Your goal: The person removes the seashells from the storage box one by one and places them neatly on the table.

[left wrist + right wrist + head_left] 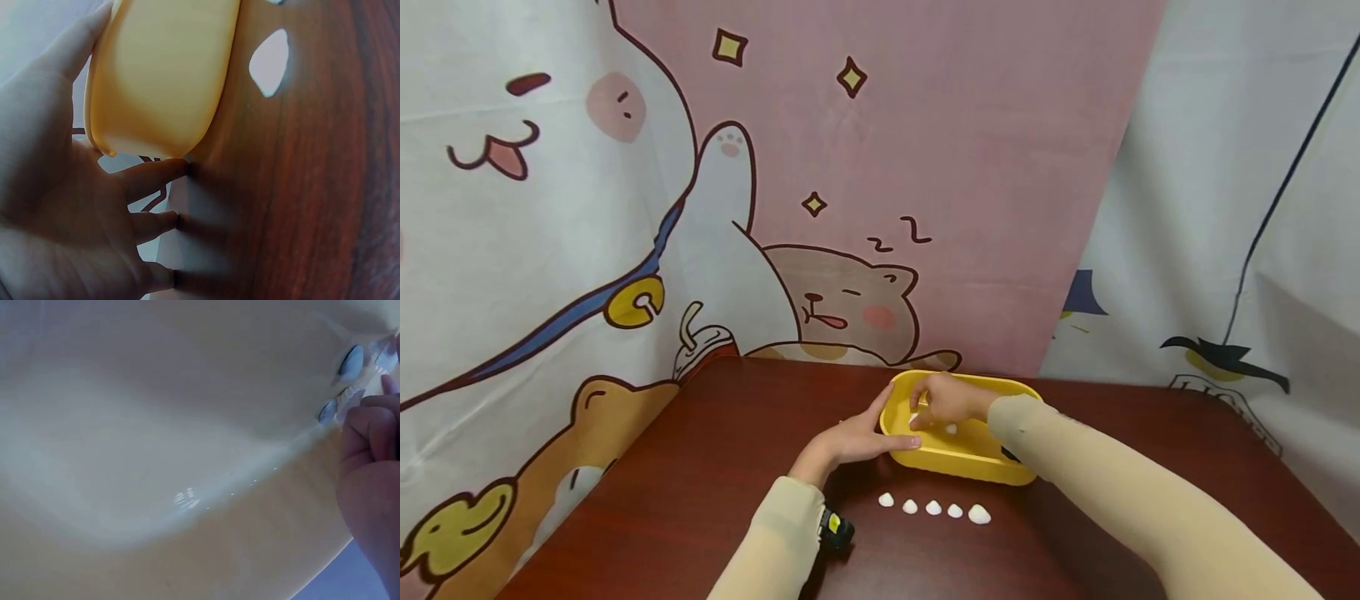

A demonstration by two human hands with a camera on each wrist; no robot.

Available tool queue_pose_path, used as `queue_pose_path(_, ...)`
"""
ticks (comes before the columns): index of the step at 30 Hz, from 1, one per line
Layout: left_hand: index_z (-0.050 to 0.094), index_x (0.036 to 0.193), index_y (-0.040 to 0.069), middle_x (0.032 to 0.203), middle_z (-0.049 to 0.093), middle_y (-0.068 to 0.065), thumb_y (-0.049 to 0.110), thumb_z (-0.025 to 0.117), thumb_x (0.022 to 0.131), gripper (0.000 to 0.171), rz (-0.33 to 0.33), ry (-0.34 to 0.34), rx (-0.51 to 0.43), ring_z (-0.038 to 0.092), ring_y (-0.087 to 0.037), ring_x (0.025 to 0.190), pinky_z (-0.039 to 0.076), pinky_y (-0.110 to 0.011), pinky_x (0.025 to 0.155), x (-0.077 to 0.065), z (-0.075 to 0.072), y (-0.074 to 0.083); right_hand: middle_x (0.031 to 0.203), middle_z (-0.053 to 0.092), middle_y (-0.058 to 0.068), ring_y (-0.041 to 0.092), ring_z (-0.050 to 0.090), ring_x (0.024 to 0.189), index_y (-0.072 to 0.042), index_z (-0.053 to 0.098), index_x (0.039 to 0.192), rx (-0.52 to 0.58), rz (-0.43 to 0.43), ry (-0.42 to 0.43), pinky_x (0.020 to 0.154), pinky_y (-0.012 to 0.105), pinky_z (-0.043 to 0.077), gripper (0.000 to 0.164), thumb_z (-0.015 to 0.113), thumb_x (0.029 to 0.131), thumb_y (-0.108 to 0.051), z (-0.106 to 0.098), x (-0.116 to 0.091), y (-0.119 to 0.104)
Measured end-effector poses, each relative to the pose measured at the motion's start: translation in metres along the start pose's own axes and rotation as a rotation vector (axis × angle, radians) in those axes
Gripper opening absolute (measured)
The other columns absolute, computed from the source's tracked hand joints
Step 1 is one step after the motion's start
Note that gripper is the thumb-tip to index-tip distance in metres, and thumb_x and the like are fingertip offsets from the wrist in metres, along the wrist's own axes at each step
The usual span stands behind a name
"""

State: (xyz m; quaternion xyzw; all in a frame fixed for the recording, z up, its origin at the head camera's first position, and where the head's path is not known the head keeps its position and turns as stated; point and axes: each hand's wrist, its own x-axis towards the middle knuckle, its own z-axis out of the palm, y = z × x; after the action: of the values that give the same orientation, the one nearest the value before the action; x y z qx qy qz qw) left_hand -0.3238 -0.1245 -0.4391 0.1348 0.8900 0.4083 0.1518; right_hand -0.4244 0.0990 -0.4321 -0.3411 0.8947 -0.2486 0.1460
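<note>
A yellow plastic basin (973, 464) stands on the table with water and several small shells (352, 362) in it. My left hand (850, 437) is at its left end, the thumb laid over the rim. In the left wrist view the other left fingers (153, 225) are straight and spread, their tips on the tabletop. Reaching down inside the basin, my right hand (951, 398) has curled fingers and pinches a white shell (914, 419). Another white shell (951, 429) lies on the basin floor just right of it.
Several white shells (933, 507) lie in a row on the dark red wooden table (737, 467), in front of the basin; the rightmost shell (979, 514) is the largest. Behind the table hangs a cartoon-printed cloth (985, 208).
</note>
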Motion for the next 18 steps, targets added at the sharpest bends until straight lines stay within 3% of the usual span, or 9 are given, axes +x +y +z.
queue_pose_path(5,0.001,0.172,0.039,0.171,0.038,-0.017,0.076,0.072,0.085,0.118,-0.002,0.002,0.003,0.051,-0.039,0.146,0.040,-0.066,0.120,0.0009,0.0003,0.0006,0.070,0.055,-0.004,0.010,0.047,0.057,-0.013,0.080,0.110,0.019,-0.003,-0.016,0.056,0.023,0.040,0.024,0.088,0.087,-0.017,-0.0020,0.0009,0.0033)
queue_pose_path(10,0.001,0.172,0.040,0.171,0.038,-0.016,0.077,0.072,0.085,0.118,-0.003,0.011,0.012,0.051,-0.039,0.146,0.041,-0.065,0.119,0.0003,0.0000,0.0009,0.068,0.056,-0.005,0.009,0.048,0.056,-0.014,0.082,0.106,-0.037,-0.049,0.007,0.054,0.023,0.041,0.021,0.088,0.087,-0.017,-0.0007,0.0028,0.0064)
queue_pose_path(18,0.001,0.172,0.039,0.170,0.040,-0.016,0.077,0.072,0.085,0.118,-0.011,0.005,0.013,0.053,-0.038,0.144,0.041,-0.064,0.120,0.0012,-0.0001,0.0011,0.070,0.058,-0.002,0.013,0.051,0.059,-0.016,0.080,0.100,-0.068,0.013,0.042,0.056,0.025,0.043,0.012,0.086,0.090,-0.020,0.0005,0.0047,0.0070)
